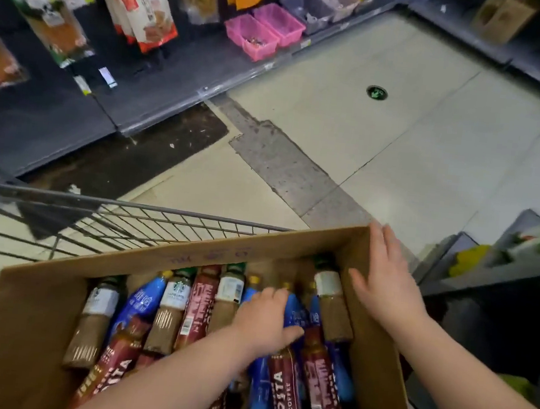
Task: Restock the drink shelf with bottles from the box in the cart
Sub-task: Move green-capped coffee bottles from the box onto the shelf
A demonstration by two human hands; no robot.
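An open cardboard box [31, 306] sits in a wire cart [147, 221] and is packed with lying drink bottles: brown Starbucks coffee bottles [169, 310], maroon Costa bottles [282, 392] and blue bottles [138, 303]. My left hand [262, 323] reaches into the middle of the box, its fingers curled around a blue bottle [295, 317] with a yellow cap. My right hand [387, 283] hovers open, fingers spread, over the box's right wall near its far corner; it holds nothing.
A dark shelf [495, 264] with green and yellow products stands close on the right of the cart. Across the tiled aisle, hanging snack bags [150, 2] and pink baskets [263, 33] line another shelf on the left.
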